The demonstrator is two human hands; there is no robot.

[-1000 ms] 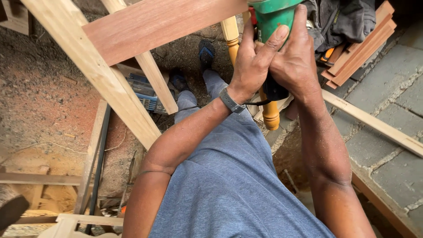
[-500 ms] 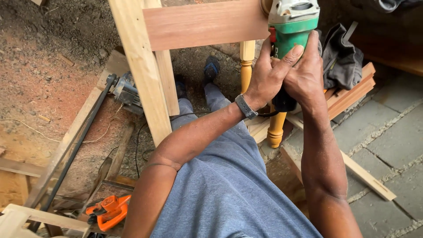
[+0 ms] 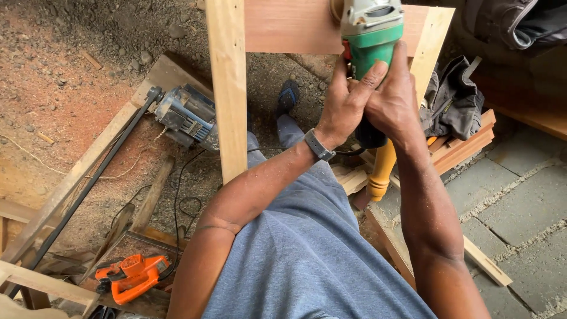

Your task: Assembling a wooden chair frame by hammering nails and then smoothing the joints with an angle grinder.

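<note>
Both hands, left hand (image 3: 344, 109) and right hand (image 3: 394, 100), tight around green grinder (image 3: 371, 35).

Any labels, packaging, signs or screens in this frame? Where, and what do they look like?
No packages, signs or screens.
Label patch: on the dark grey garment right of the wooden frame, small, yellowish, too small to read.
Plate on the blue power tool lying left: pale, striped, blurred.

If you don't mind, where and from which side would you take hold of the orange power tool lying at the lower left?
Probably by the rear handle of the orange power tool, coming from above. It lies flat on a wooden frame, its upper side open, with a black cord leading away on the right. Both hands, left hand and right hand, are wrapped around the green grinder.
</note>
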